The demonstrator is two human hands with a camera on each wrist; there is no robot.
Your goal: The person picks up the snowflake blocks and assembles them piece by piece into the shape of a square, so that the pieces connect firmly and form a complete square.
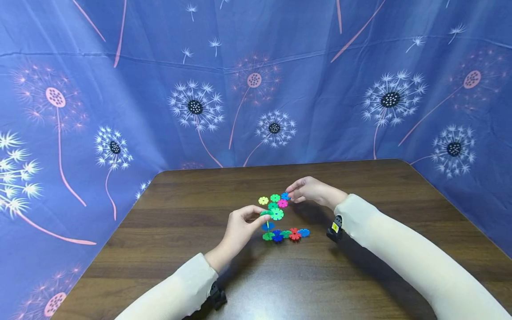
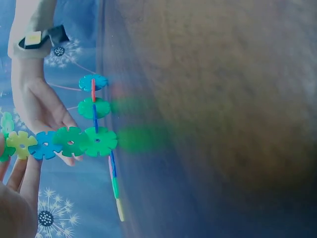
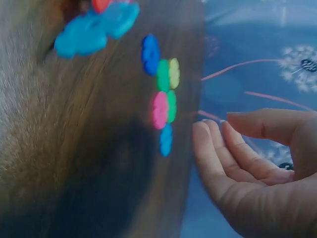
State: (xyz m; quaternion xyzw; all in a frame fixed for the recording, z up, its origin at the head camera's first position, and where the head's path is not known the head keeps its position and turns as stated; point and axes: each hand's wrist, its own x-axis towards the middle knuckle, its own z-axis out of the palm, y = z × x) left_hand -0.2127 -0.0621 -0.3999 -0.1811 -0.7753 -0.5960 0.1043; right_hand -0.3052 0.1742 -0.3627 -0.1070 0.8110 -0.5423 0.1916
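My left hand (image 1: 241,226) pinches the green top end of a joined chain of slotted plastic flower discs. Below the fingers, a yellow disc (image 2: 21,145) and a blue disc (image 2: 45,145) run down to more green ones. From there the chain turns right through a dark blue disc (image 1: 278,235) and a red disc (image 1: 294,234) to a light blue disc (image 1: 304,232). My right hand (image 1: 314,192) hovers over the table's far part, fingers loosely bent and holding nothing. Close to its fingertips in the head view is a loose blue disc (image 1: 285,195).
Near that blue disc, a pink disc (image 1: 282,203), a yellow disc (image 1: 263,200) and a green disc (image 1: 275,198) lie on the brown wooden table (image 1: 180,200). A blue dandelion-print cloth (image 1: 320,89) hangs behind the table's far edge.
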